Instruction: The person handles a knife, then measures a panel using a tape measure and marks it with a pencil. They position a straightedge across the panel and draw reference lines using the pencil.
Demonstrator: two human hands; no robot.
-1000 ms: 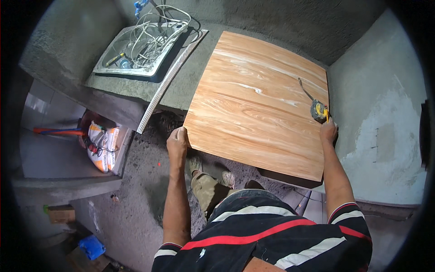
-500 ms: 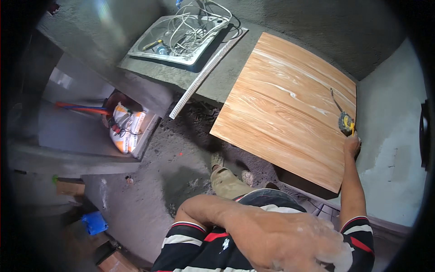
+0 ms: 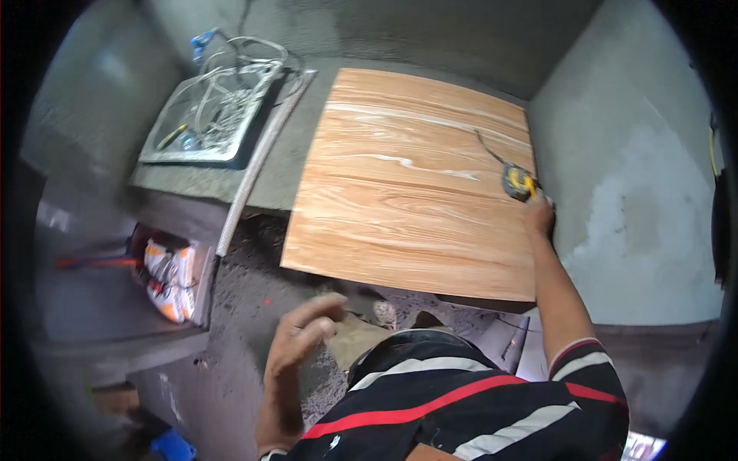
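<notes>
A large wood-grain panel [image 3: 415, 230] lies on a grey concrete ledge, its near edge jutting out past the ledge. Close to its right edge is a yellow-and-black tape measure [image 3: 515, 183], from which a dark strap stretches across the panel. My right hand [image 3: 540, 213] is closed at that edge, and a short yellow part of the tape measure reaches into its fingers. What the fingertips do is hidden. Left of the panel's near corner, my left hand [image 3: 307, 326] is raised in the air, empty, its thumb apart from the bent fingers.
A pale sink [image 3: 231, 157] holding tangled white cable and a yellow-handled tool stands on the ledge's left. A long narrow strip [image 3: 257, 173] leans alongside it. White-and-orange bags [image 3: 171, 278] sit lower left, a blue object [image 3: 173, 444] below. A rendered wall [image 3: 630, 184] borders the panel's right.
My left hand has swung from in front of my chest out to the left. The view has turned, shifting the panel leftward. My right hand stays beside the tape measure at the panel's edge.
</notes>
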